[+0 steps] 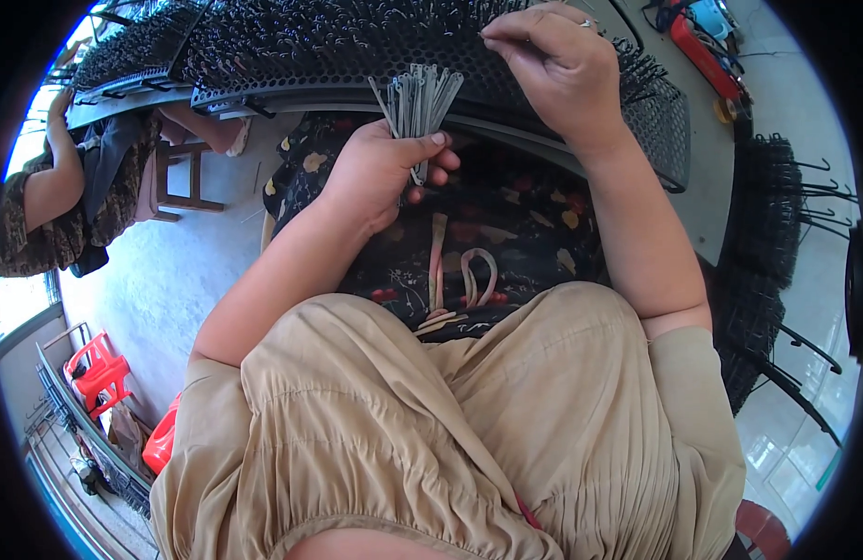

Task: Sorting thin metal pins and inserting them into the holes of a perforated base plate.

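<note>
The left hand is curled around a bunch of thin grey metal sticks, with the thumb pressed across them. The sticks poke up and fan out at the top, just in front of the dark tray with lots of holes. The right hand is up above the tray, thumb and pointing finger pinched together. I can't tell if anything small is between them.

The bunch could slip, I think. The sticks are thin and lean different ways, so if the thumb lets go a little, some may slide out and drop onto the flowery cloth below. Some could get stuck together too, because they sit so close, and two may come out when one is pulled. The black hooks on the tray are packed tight, so the right hand might bump them, knock some crooked, or get a poked finger.
</note>
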Demonstrator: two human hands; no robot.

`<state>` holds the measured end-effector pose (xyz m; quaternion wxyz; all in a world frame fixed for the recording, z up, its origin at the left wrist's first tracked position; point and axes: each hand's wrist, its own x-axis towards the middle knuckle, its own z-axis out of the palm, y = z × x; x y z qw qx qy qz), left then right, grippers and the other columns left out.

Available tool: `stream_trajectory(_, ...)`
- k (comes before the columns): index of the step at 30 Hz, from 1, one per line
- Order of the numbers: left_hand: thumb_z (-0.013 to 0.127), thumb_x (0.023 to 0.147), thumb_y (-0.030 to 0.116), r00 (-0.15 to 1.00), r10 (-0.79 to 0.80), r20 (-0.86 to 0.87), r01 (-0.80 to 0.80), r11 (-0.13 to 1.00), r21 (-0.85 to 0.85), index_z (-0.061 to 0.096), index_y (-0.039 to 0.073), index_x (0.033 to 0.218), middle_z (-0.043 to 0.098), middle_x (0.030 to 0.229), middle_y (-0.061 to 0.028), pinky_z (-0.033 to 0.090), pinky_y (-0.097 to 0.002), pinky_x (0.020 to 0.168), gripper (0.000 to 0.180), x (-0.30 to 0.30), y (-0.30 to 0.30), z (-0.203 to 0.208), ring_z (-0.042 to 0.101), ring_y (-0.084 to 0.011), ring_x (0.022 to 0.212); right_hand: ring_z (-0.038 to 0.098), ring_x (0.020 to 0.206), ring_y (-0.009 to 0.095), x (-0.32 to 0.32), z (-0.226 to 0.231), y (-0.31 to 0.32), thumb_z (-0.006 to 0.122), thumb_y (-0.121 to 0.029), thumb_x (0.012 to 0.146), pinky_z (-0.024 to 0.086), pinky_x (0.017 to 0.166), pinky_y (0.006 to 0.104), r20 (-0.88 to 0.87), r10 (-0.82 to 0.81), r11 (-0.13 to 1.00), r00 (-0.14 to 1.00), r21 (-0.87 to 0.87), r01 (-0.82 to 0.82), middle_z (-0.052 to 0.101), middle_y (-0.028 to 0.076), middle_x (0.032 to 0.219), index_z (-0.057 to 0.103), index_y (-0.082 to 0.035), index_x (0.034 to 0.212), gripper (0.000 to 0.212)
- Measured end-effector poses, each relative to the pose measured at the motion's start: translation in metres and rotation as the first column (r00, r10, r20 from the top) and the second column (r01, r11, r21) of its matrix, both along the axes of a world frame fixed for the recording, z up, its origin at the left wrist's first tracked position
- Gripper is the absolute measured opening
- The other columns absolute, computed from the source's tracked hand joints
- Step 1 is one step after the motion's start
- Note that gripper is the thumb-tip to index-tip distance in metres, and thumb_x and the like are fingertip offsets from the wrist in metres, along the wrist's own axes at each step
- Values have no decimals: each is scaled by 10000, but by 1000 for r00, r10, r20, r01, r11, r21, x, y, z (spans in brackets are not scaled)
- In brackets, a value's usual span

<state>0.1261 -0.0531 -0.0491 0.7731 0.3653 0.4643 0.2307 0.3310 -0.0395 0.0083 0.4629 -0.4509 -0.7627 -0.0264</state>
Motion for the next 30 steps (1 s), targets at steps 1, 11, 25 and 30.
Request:
stream_trajectory(1, 607, 902, 110, 1000, -2, -4, 2, 1000, -3, 611, 11, 966, 677, 805, -82, 402, -223, 461, 118, 0, 0, 1, 600, -115, 625, 644, 723, 244, 0, 2, 2, 730, 2, 679, 469, 721, 342, -2, 4, 1000, 1000, 0, -4, 666, 64, 732, 677, -79, 763, 128)
stream_trajectory(11, 599, 906, 103, 1000, -9, -24, 9, 1000, 2, 607, 6, 966, 677, 806, -89, 401, -221, 456, 115, 1, 0, 3, 601, -115, 621, 640, 704, 226, 5, 9, -1, 720, 24, 728, 488, 631, 310, -147, -18, 994, 989, -110, 1, 668, 108, 758, 678, -23, 822, 113)
stream_trajectory(25, 602, 908, 124, 1000, -16, -12, 16, 1000, 2, 612, 15, 975, 671, 795, -77, 395, -219, 458, 129, 5, 0, 5, 586, -110, 615, 677, 748, 216, 37, -27, 41, 706, -19, 752, 517, 675, 300, -110, 366, 910, 924, 252, -330, 690, 125, 820, 686, -6, 855, 105)
stream_trajectory(30, 602, 912, 128, 999, 11, 34, -11, 1000, 18, 620, 21, 972, 668, 789, -72, 392, -210, 450, 124, -2, -4, 1, 570, -96, 604, 657, 685, 175, -6, 17, -19, 690, 22, 789, 507, 617, 279, -193, -241, 948, 951, -257, 188, 673, 111, 754, 663, 17, 830, 49)
